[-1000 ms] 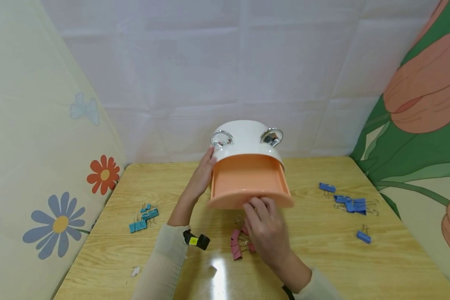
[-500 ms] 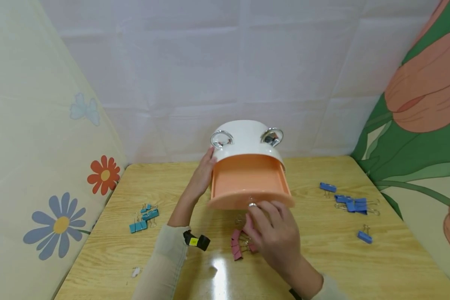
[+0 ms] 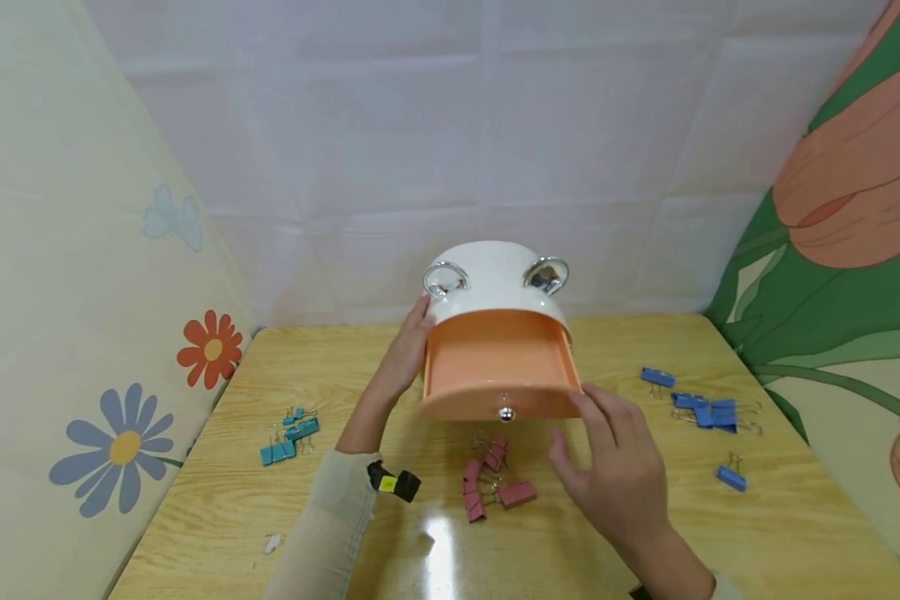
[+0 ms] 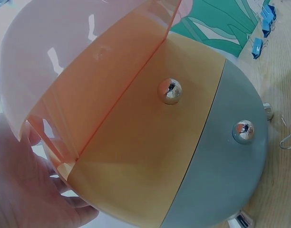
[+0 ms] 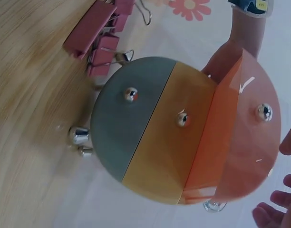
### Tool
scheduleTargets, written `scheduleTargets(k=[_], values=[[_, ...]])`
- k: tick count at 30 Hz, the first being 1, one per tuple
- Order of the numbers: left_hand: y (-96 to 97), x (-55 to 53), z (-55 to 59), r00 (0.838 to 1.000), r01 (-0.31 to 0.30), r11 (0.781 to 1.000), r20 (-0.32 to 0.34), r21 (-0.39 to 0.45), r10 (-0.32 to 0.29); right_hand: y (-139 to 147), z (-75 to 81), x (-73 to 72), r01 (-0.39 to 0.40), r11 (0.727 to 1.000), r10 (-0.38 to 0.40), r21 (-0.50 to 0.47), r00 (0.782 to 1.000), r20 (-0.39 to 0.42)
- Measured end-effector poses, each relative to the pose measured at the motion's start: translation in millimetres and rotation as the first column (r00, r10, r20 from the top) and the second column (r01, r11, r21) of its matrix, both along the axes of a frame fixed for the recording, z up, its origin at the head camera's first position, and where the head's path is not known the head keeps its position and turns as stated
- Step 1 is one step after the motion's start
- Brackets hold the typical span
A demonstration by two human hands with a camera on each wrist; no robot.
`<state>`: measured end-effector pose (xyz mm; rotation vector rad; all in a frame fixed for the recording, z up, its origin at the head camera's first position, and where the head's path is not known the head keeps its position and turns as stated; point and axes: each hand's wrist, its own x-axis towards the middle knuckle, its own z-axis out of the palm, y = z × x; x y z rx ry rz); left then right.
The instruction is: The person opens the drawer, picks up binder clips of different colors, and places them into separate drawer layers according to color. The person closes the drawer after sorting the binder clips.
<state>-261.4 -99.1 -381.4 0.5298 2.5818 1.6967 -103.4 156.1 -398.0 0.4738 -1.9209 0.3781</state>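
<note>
A round white drawer box (image 3: 487, 271) with two silver ring-shaped eyes stands at the table's back middle. Its top peach drawer (image 3: 457, 404) is pulled out, with nothing visible inside and a silver knob (image 3: 506, 414) in front. My left hand (image 3: 403, 354) rests along the box's left side, fingers against its curved wall. Beside the drawer's right end is my right hand (image 3: 618, 471), fingers loosely extended and holding nothing; the index fingertip is at the drawer's edge. Below the peach drawer, a yellow drawer (image 4: 150, 142) and a grey-green drawer (image 4: 221, 152) are closed. Pink binder clips (image 3: 516, 494) lie in front.
Teal binder clips (image 3: 277, 452) lie on the left of the wooden table (image 3: 345, 533), blue binder clips (image 3: 720, 412) on the right. A small white scrap (image 3: 272, 543) lies at front left. Patterned and plain cloths stand behind and at both sides.
My right hand has let go of the drawer's knob and moved right, to the drawer's right end. More of the pink clips shows. My left hand and the box have stayed put.
</note>
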Motion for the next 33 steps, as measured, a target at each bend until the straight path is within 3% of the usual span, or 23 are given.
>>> scheduleTargets(k=[4, 8, 13, 16, 20, 28, 30, 33], values=[[1.6, -0.6, -1.1, 1.0, -0.002, 1.0, -0.015, 0.003, 0.002, 15.0, -2.2, 3.9, 0.064, 0.998, -0.064, 0.007, 0.986, 0.154], [2.7, -0.9, -2.7, 1.0, 0.006, 1.0, -0.023, 0.003, -0.005, 31.4, -5.6, 7.0, 0.117, 0.993, -0.115, 0.012, 0.95, 0.292], [3.0, -1.4, -3.4, 1.0, 0.008, 1.0, -0.024, 0.009, -0.008, 51.0, -14.0, 8.0, 0.141, 0.99, -0.133, 0.009, 0.906, 0.401], [2.5, -1.5, -3.0, 1.0, 0.001, 1.0, -0.029, 0.007, -0.001, 60.7, -17.5, 9.2, 0.156, 0.988, -0.141, 0.011, 0.86, 0.491], [2.6, -0.8, -3.5, 0.999, -0.02, 1.0, -0.042, 0.0, 0.02, 73.3, -21.2, 11.0, 0.172, 0.985, -0.14, 0.009, 0.769, 0.624], [-0.4, 11.6, -4.0, 0.994, -0.103, 0.994, -0.018, 0.034, 0.104, 106.2, -34.6, 14.3, 0.217, 0.975, -0.177, 0.05, 0.62, 0.765], [-3.1, 17.2, -4.1, 0.993, -0.104, 0.993, -0.05, 0.047, 0.106, 114.3, -38.2, 14.9, 0.225, 0.972, -0.19, 0.063, 0.605, 0.773], [-7.2, 26.0, -4.7, 0.985, -0.1, 0.994, -0.137, 0.034, 0.104, 125.1, -42.2, 15.9, 0.233, 0.969, -0.206, 0.077, 0.602, 0.772]])
